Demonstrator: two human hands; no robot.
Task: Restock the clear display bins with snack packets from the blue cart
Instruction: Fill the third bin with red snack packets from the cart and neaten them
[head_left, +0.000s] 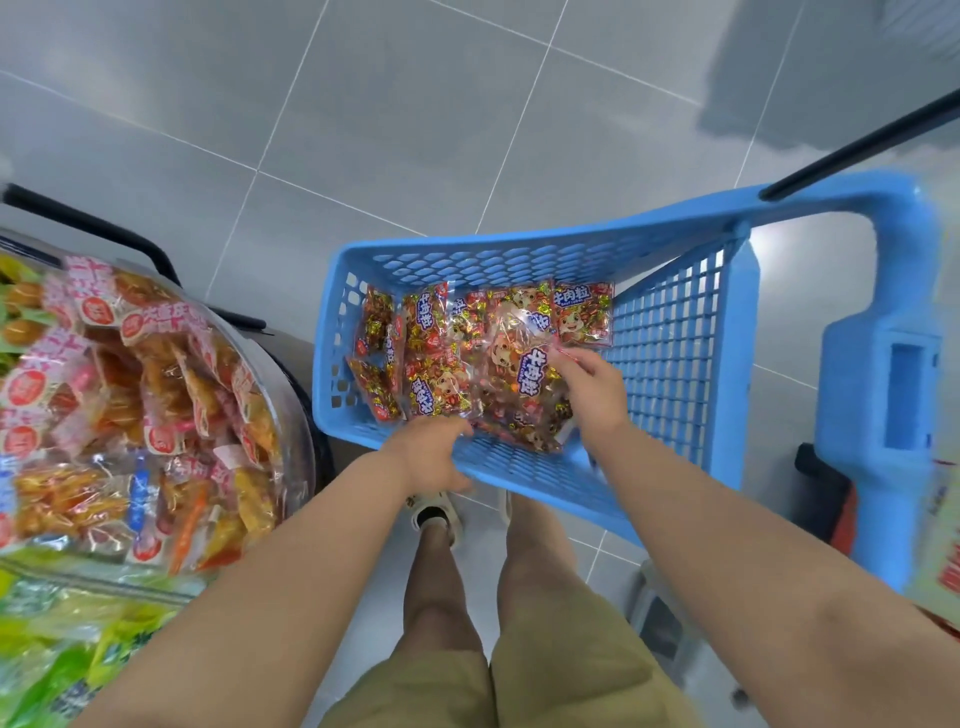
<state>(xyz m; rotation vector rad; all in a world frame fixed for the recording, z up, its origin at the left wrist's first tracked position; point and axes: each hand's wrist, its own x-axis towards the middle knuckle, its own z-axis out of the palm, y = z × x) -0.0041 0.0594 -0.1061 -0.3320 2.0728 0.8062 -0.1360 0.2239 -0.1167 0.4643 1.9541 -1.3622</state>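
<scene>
Blue plastic mesh forms the basket of the blue cart (519, 254), which stands on the tiled floor (415, 104) to the right of the clear display bin (297, 415). Red-and-gold snack packets (426, 332) lie on the basket bottom, bunched toward its left side. The right hand (592, 387) has its grip clamped on the edge of a large packet (519, 387) of the same kind, which sits over the others and seems lifted. The left hand (436, 454) is at the basket's near rim, by that packet's lower corner. I cannot tell whether its grip is together on the packet, on the rim, or on nothing. The bin looks heaped with orange packets (156, 364), with green packets (78, 623) nearer. I judge the restocking to be partway: several packets are left in the cart, and this one has not yet reached a bin.
</scene>
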